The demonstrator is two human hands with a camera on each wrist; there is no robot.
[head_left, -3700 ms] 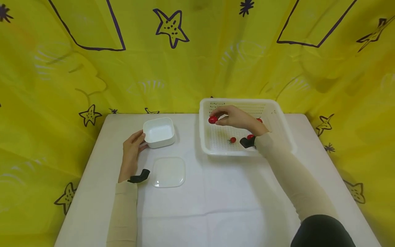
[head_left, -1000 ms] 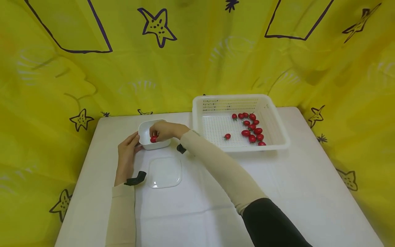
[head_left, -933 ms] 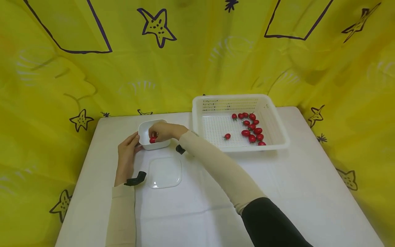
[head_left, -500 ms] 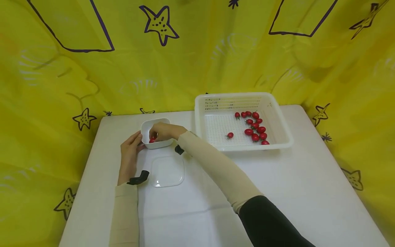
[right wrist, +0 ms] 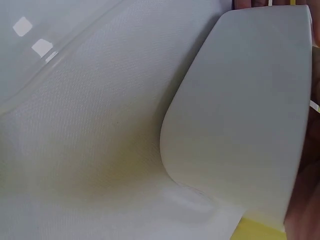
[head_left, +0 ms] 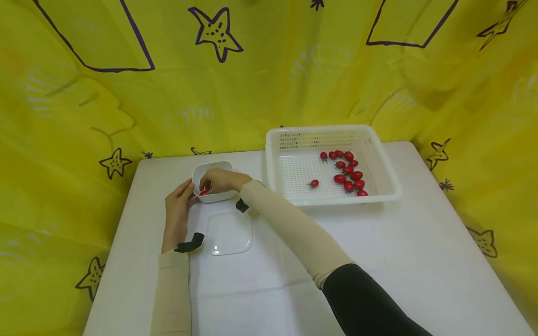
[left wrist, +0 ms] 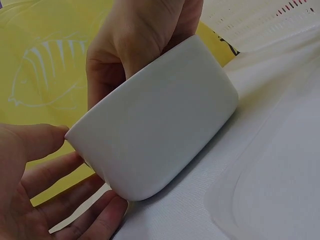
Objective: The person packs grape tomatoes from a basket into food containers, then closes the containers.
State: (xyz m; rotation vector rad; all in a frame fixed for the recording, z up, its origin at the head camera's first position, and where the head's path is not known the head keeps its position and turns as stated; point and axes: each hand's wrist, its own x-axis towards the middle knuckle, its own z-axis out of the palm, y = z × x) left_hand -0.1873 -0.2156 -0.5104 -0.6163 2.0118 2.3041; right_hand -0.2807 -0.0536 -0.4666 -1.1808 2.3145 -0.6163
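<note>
A small white square container (head_left: 216, 197) stands near the table's back left. My left hand (head_left: 176, 210) grips its left corner; the left wrist view shows the thumb at the rim and the fingers against the container's wall (left wrist: 155, 115). Inside it, my right hand (head_left: 223, 180) pinches a red cherry tomato (head_left: 204, 192), mostly covered by the fingers. From the right wrist, the container's outer wall (right wrist: 235, 115) hides the fingertips and the tomato. A clear square lid (head_left: 230, 233) lies flat in front of the container.
To the right stands a white perforated basket (head_left: 290, 175). Several cherry tomatoes (head_left: 348, 170) cluster in its right half, and a single tomato (head_left: 314, 184) lies apart from them. A yellow patterned curtain (head_left: 260, 93) hangs behind the white table (head_left: 378, 261).
My right hand has carried the cherry tomato leftward from over the basket into the container. Over the last second it has shifted slightly left inside. My left hand keeps its hold.
</note>
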